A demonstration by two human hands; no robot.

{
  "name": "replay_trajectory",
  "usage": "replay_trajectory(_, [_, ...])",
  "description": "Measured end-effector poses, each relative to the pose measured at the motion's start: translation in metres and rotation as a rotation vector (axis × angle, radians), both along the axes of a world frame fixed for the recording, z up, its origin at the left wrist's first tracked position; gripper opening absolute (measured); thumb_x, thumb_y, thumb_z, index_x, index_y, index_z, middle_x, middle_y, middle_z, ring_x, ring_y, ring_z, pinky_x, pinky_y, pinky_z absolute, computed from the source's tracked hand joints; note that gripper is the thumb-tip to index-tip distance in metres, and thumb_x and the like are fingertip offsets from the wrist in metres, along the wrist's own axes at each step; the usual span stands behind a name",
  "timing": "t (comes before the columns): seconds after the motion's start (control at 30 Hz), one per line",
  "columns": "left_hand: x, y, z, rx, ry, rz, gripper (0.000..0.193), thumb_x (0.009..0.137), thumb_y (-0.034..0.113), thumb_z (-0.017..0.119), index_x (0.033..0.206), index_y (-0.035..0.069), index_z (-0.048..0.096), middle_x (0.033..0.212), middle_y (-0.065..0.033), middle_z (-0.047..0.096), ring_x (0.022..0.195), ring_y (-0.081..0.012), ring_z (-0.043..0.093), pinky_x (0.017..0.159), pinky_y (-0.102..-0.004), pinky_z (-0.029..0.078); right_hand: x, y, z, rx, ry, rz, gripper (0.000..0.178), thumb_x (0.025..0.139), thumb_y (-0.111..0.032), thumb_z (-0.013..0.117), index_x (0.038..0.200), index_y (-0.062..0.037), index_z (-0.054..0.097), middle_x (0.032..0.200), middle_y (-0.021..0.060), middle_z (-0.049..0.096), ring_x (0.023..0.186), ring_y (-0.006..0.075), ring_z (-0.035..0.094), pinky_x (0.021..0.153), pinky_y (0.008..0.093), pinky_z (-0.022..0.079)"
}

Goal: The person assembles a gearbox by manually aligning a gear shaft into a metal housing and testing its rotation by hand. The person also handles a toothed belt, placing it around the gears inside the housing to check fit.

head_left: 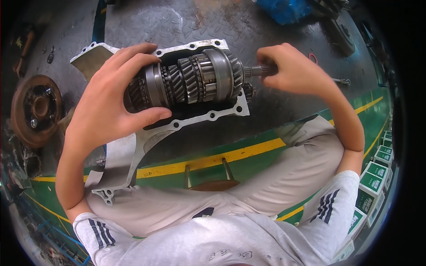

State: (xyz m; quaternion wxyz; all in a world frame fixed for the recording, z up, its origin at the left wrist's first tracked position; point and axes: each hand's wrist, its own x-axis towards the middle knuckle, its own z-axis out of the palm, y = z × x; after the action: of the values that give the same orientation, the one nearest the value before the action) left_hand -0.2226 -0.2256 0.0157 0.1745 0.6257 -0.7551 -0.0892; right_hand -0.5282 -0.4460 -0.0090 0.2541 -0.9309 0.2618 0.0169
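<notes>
Gears (191,82) gripped by left hand (106,97), upper left; shaft end (254,71) gripped by right hand (290,71), upper right of frame. Best kept level.

Pretty bright, even light here tbh, with soft glare on the metal bench (146,20) and shiny highlights on the gears (191,80). Inside the casing (194,120) it's deep shadow. Fisheye bends the yellow floor line (255,150), corners go black, and the boxes (372,182) at the rim look kinda soft.
</notes>
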Motion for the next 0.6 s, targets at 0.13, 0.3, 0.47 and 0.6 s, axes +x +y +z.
replay_trajectory(0.13, [0.005,0.000,-0.006,-0.040,0.008,-0.020,0.080,0.074,0.046,0.090,0.136,0.001,0.067,0.156,-0.0201,0.061,0.139,-0.0442,0.063,0.116,-0.0502,0.049,-0.016,0.031,-0.037,-0.567,-0.294,0.059,0.029,0.073,-0.006,0.079,0.095,-0.0028,0.061,0.079,0.0147,0.065,0.078,0.0368,0.069,0.072,0.0458,0.056])
replay_trajectory(0.3, [0.005,0.002,-0.008,-0.038,-0.020,-0.023,0.081,0.075,0.048,0.089,0.138,0.001,0.066,0.157,-0.0199,0.060,0.141,-0.0445,0.061,0.116,-0.0498,0.049,-0.014,0.008,-0.068,-0.734,-0.330,0.147,0.028,0.071,-0.004,0.079,0.086,-0.0040,0.056,0.069,0.0133,0.060,0.067,0.0341,0.067,0.061,0.0434,0.054])
replay_trajectory(0.47, [0.006,0.000,-0.003,-0.018,-0.017,-0.048,0.082,0.076,0.048,0.089,0.140,0.003,0.065,0.158,-0.0195,0.060,0.146,-0.0447,0.056,0.121,-0.0528,0.044,-0.008,-0.005,-0.039,-0.448,-0.091,0.215,0.026,0.073,-0.011,0.082,0.079,0.0022,0.060,0.065,0.0156,0.063,0.065,0.0350,0.068,0.060,0.0443,0.054])
replay_trajectory(0.6, [0.010,-0.004,-0.002,0.011,-0.058,-0.078,0.086,0.077,0.051,0.088,0.144,0.004,0.062,0.160,-0.0202,0.058,0.152,-0.0440,0.051,0.126,-0.0544,0.038,0.015,-0.035,0.001,0.250,0.419,0.238,0.047,0.075,-0.032,0.093,0.092,0.0045,0.068,0.077,0.0161,0.068,0.072,0.0276,0.069,0.072,0.0419,0.057])
